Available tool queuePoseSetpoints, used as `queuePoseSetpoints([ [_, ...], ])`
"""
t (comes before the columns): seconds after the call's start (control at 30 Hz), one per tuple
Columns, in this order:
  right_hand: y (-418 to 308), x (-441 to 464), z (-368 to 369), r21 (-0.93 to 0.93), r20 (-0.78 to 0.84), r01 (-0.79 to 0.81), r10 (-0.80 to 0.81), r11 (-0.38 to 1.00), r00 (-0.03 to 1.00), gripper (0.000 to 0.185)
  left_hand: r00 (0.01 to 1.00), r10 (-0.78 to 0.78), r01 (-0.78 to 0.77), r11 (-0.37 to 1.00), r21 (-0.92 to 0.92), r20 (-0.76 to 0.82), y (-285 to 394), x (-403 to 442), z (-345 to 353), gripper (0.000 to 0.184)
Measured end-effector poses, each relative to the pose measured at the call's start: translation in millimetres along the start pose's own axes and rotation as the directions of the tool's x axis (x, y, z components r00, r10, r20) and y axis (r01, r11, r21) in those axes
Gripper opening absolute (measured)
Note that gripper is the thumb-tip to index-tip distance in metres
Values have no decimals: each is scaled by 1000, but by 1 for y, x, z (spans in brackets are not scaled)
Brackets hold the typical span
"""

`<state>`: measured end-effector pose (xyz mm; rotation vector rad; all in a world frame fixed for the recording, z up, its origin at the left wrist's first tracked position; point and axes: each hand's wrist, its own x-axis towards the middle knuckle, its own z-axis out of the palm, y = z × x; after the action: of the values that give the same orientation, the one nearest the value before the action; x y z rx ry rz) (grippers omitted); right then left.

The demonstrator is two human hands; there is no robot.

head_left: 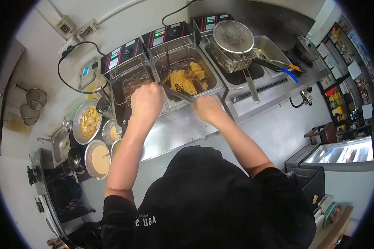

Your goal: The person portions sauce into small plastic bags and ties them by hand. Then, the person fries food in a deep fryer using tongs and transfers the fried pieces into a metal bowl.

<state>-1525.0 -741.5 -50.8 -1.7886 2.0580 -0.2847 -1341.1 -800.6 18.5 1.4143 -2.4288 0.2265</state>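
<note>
Golden battered pieces (183, 82) float in dark oil in the middle fryer (214, 88). My right hand (208, 108) is closed around metal tongs (186, 97), whose slotted end reaches the near side of the food. My left hand (147, 100) is a fist above the divide between the left and middle fryers. A thin utensil with a brownish end (165, 78) extends beside its knuckles into the middle fryer; whether the fist grips it cannot be made out. Just left of that hand, a wire basket (132, 83) sits in the left fryer.
A round mesh strainer (234, 37) rests over another fry basket (228, 60) in the right fryer. To the left stand a bowl of pale cut pieces (89, 121) and a bowl of batter (99, 159). A lidded pot (306, 48) is at far right.
</note>
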Motion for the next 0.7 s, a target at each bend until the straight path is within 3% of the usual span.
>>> queuePoseSetpoints([
  [0.07, -3, 24, 19, -7, -8, 20, -20, 1000, 1000, 22, 999, 44, -45, 999, -14, -24, 9, 1, -9, 20],
  [0.13, -4, 40, 32, 22, -135, 64, -61, 998, 989, 21, 995, 86, -87, 996, -22, -53, 17, 2, -21, 18],
  [0.23, 8, 41, 35, 79, -194, -12, 27, 997, 981, 18, 999, 51, -52, 996, -73, -13, 22, 0, -43, 23],
  [0.37, 37, 40, 32, 119, -285, 23, 12, 993, 958, 20, 998, -13, 7, 994, -109, -54, 10, -14, -68, 27],
  [0.47, 50, 32, 4, 226, -289, 55, 13, 973, 957, 24, 976, -15, -14, 991, -133, -218, -8, -25, -76, 23],
  [0.57, 80, 32, -15, 348, -432, 154, 12, 925, 902, 27, 966, -78, 43, 989, -143, -248, -18, -32, -86, 26],
  [0.63, 94, 29, -37, 788, -147, -16, 214, 616, 966, 27, 968, -100, 65, 986, -154, -230, -21, -35, -90, 27],
  [0.7, 111, 25, -54, 839, -60, -70, 220, 540, 974, 25, 966, -124, 87, 983, -164, -228, -26, -37, -89, 27],
])
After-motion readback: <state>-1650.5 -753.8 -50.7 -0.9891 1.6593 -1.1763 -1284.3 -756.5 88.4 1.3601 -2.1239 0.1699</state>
